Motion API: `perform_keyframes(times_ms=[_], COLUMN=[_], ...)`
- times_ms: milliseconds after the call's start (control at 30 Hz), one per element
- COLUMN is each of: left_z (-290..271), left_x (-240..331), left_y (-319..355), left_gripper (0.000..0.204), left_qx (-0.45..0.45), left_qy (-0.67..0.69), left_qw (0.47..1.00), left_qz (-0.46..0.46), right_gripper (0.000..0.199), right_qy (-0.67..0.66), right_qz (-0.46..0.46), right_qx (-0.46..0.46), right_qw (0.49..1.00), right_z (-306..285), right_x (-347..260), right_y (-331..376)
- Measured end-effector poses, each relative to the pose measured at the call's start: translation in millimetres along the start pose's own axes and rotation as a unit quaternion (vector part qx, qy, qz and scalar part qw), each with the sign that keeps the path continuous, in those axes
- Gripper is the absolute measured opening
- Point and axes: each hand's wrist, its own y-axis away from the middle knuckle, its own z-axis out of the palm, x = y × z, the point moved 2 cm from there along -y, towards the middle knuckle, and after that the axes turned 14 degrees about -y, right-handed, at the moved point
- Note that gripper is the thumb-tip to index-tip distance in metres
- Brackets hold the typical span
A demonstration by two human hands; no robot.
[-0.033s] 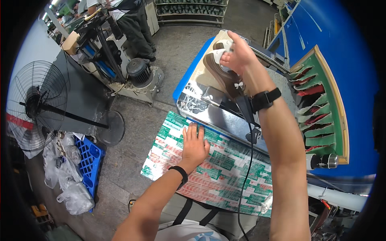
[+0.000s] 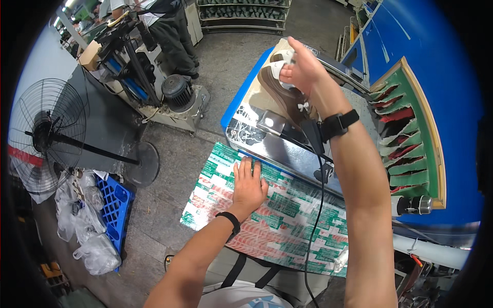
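Observation:
My left hand (image 2: 249, 186) lies flat, fingers stretched out, on a board (image 2: 292, 218) covered in green, white and red printed wrapping. My right hand (image 2: 304, 69) reaches over a raised tabletop, thumb stuck out and fingers apart. Beneath its fingertips are brown shoe-shaped pieces (image 2: 272, 84) with white parts; whether the fingers touch them cannot be seen. A small white bow-like piece (image 2: 304, 107) is beside that wrist. Near it lies a shiny dark rectangular object (image 2: 272, 122). A black strapped device (image 2: 339, 126) is on my right wrist, and a black cable (image 2: 313, 231) hangs down.
A blue-edged machine table (image 2: 246, 82) holds the brown pieces. To the right, a wooden frame (image 2: 436, 164) has green and red flaps. At left stand a fan (image 2: 43, 131), a blue crate (image 2: 115, 205) with plastic bags, and a motor (image 2: 177, 92). Another person (image 2: 172, 36) stands behind.
My right hand has shifted very slightly over the brown pieces, and the glare on the shiny dark object has changed. My left hand stays in place.

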Motion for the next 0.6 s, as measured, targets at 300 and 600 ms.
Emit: perform_keyframes(times_ms=[300, 600], left_z=[-3.2, 11.3], left_x=[2.6, -1.3], left_y=[-3.4, 4.1], left_gripper=[0.066, 0.063], left_qx=[-0.030, -0.028], left_qy=[0.012, 0.007], left_qw=[0.999, 0.999], left_qz=[-0.015, -0.016], right_gripper=[0.045, 0.058], right_qy=[0.415, 0.642], right_qz=[-0.281, -0.291], right_qx=[-0.011, 0.175], right_qw=[0.865, 0.687], right_z=[-47.3, -241.1], right_x=[12.7, 200.3], right_y=[88.2, 373.6])
